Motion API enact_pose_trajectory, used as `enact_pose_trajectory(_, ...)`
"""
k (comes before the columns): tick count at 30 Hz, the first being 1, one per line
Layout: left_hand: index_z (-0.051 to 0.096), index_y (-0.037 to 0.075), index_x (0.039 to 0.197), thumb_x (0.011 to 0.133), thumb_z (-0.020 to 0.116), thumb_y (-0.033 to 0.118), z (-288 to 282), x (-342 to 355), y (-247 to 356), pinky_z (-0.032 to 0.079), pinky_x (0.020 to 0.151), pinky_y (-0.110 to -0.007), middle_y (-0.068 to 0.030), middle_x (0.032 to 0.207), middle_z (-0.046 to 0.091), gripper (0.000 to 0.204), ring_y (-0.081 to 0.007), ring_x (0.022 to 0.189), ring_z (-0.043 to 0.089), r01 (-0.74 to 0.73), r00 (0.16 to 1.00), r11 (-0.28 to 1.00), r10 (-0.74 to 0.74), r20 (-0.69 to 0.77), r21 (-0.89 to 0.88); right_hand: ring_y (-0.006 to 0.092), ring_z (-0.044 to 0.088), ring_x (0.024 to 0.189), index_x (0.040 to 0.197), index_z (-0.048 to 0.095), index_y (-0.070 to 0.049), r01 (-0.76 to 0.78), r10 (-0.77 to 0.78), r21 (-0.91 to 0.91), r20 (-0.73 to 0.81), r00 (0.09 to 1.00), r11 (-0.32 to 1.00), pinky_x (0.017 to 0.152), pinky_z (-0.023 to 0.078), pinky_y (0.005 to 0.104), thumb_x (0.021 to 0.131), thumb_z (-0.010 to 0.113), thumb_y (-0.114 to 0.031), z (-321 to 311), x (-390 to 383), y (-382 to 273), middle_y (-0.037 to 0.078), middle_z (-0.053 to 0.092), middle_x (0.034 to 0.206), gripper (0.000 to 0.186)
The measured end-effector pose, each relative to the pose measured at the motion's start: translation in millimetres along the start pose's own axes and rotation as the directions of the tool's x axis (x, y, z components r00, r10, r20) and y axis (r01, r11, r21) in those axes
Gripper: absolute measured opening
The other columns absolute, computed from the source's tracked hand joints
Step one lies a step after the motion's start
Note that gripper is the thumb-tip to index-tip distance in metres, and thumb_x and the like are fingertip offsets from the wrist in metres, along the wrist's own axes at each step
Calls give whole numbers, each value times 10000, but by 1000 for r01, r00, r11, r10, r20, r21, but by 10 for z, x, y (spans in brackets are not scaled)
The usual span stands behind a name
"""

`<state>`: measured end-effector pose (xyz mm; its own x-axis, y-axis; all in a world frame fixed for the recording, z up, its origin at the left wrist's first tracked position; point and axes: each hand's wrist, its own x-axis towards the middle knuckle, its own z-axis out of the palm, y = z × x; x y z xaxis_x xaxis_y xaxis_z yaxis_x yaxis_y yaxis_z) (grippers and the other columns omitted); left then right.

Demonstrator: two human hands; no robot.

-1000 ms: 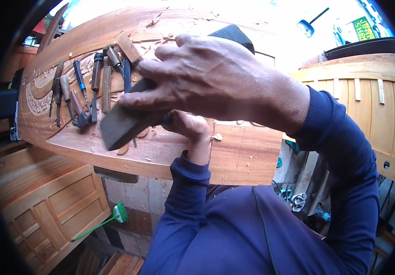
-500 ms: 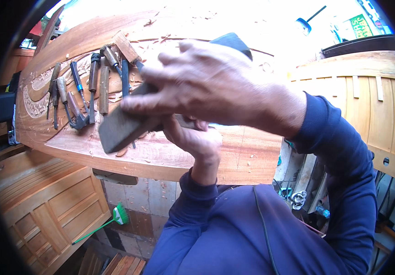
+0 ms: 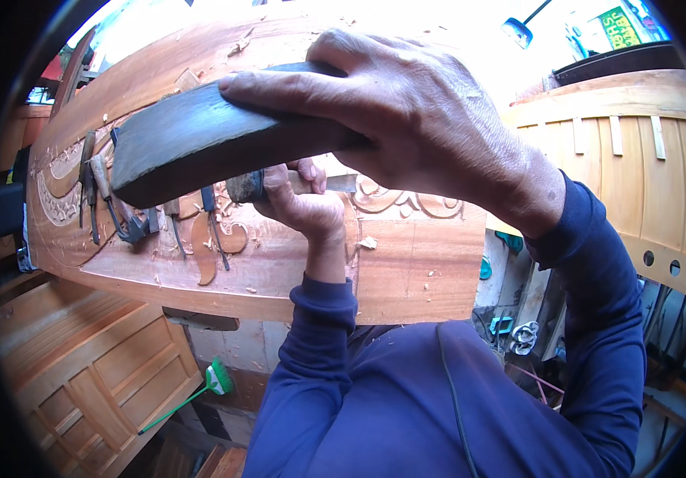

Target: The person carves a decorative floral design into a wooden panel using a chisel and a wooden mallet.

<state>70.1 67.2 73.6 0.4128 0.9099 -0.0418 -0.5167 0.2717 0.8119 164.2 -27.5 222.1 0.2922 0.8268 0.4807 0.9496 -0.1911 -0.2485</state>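
Observation:
My right hand (image 3: 414,119) grips a dark wooden mallet block (image 3: 199,135), held raised close to the camera above the work. Below it, my left hand (image 3: 299,203) is closed around a chisel (image 3: 251,185) with a wooden handle and a steel blade pointing right onto a carved reddish wooden panel (image 3: 406,263). The chisel's cutting tip lies against a scroll carving near the panel's middle. Wood chips lie scattered on the panel.
Several chisels and carving tools (image 3: 120,207) lie on the panel's left part. A panelled wooden door (image 3: 80,366) lies lower left, with a green brush (image 3: 215,378) beside it. A curved slatted wooden piece (image 3: 645,159) stands at right. Metal tools (image 3: 522,334) lie below.
My right hand has lifted the mallet up and closer to the camera. My left hand with the chisel has shifted slightly on the panel.

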Motion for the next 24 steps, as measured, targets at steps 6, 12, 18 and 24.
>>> enact_pose_trajectory(6, 561, 46, 907, 965, 668, 258, 230, -58, 75, 259, 391, -220, 7, 577, 457, 245, -58, 431, 391, -73, 997, 995, 71, 32, 73, 286, 719, 839, 1324, 682, -334, 21, -11, 75, -125, 992, 997, 683, 578, 415, 834, 788, -219, -119, 76, 60, 77, 642, 926, 515)
enact_pose_trajectory(12, 509, 103, 804, 985, 630, 178, 215, 58, -53, 205, 403, -220, 28, 598, 434, 230, -40, 451, 328, 71, 991, 997, -74, 111, 31, 291, 666, 829, 1608, 377, -170, 92, -86, 98, -62, 994, 991, 636, 578, 415, 882, 768, -211, -171, 203, 177, 155, 602, 980, 825)
enact_pose_trajectory(18, 541, 79, 848, 940, 644, 134, 205, -84, 0, 229, 390, -229, 21, 589, 421, 149, -45, 434, 351, 36, 991, 999, -40, 130, 31, 281, 737, 870, 1360, 656, -316, 189, -161, -141, 190, 968, 972, 694, 600, 388, 846, 756, -206, -33, 192, 190, 71, 659, 947, 534)
enact_pose_trajectory(24, 612, 85, 849, 910, 672, 292, 55, 150, 188, 226, 391, -234, 13, 569, 445, 225, -79, 428, 347, 307, 918, 951, -308, 250, 42, 266, 695, 830, 1423, 643, -311, -14, 14, 58, 6, 1000, 998, 714, 564, 389, 841, 780, -111, -78, 121, 161, 59, 664, 935, 630)
